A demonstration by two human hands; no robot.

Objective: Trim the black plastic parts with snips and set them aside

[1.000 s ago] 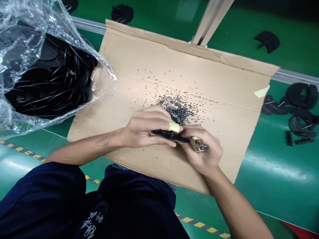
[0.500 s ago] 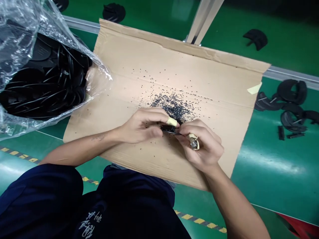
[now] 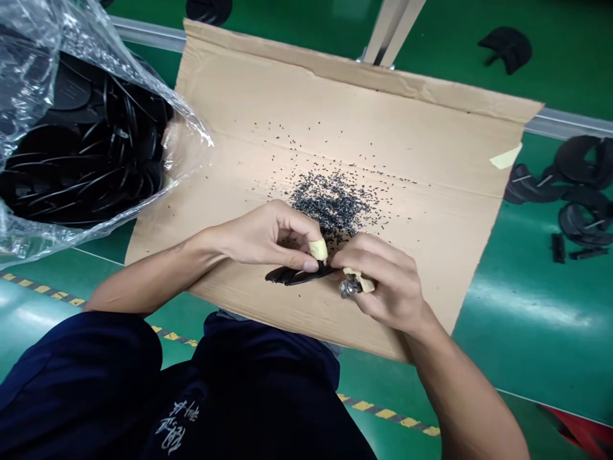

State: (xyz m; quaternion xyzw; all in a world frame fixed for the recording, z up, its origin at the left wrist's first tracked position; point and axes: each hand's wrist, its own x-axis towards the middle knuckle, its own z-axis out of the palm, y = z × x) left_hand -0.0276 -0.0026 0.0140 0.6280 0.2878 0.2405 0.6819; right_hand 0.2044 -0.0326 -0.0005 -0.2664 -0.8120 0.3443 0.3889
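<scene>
My left hand (image 3: pixel 268 236) pinches a flat black plastic part (image 3: pixel 294 275) between thumb and a forefinger wrapped in yellow tape. My right hand (image 3: pixel 383 284) is closed round a small metal cutting tool (image 3: pixel 350 285), its tip at the right end of the part. Both hands hover over the near half of a cardboard sheet (image 3: pixel 431 160). A heap of small black trimmings (image 3: pixel 335 201) lies on the cardboard just beyond my fingers.
A clear plastic bag (image 3: pixel 57 128) full of black round parts sits at the left, overlapping the cardboard. More black parts (image 3: pixel 575 191) lie on the green table at the right, another (image 3: pixel 507 45) at the far right. A metal rail (image 3: pixel 143 32) runs behind.
The black part has turned in my left hand and now sticks out to the left below the fingers. My right hand has rolled so the tool points down.
</scene>
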